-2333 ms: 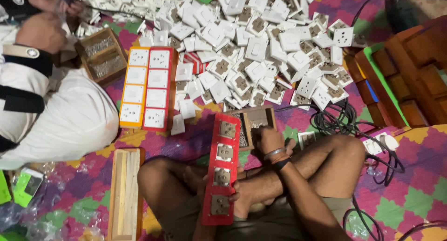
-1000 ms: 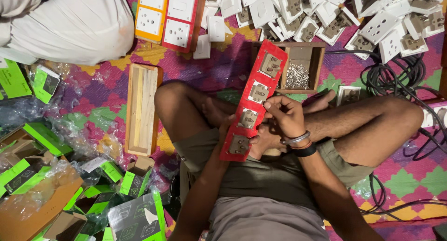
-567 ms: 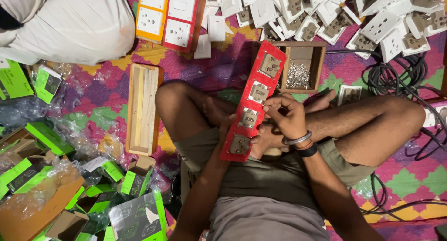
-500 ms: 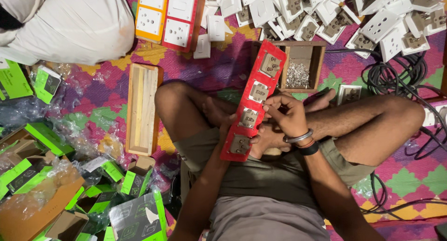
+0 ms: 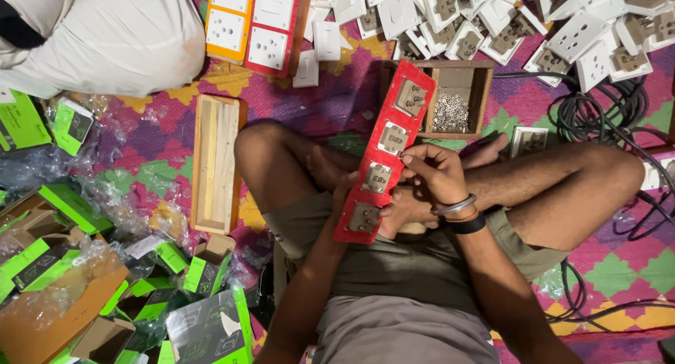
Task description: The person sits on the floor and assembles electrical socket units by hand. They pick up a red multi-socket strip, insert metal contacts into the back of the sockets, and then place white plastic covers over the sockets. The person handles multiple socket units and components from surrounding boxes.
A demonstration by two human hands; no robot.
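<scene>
Red board [image 5: 385,152] tilted over lap, beside screw box [image 5: 453,100]; left hand [image 5: 346,190] grips edge, right hand [image 5: 437,173] pinches a socket; steady the board.

Sat cross-legged on the floor mat [image 5: 619,273], a long socket panel [image 5: 385,152] over the lap. Beyond the panel, a box of screws [image 5: 451,111]. Behind that, a heap of sockets [image 5: 506,20]. Left of the knees, a wooden tray [image 5: 214,164]; farther left, small cartons [image 5: 42,251].

You hold a matt red plastic socket panel [image 5: 385,153]. Beside you sit a bare wooden tray [image 5: 215,164] and a wooden box [image 5: 455,100] of shiny metal screws [image 5: 451,112], on a woven cloth mat [image 5: 337,97]; crinkled glossy plastic wrap [image 5: 42,174] lies beside it.
</scene>
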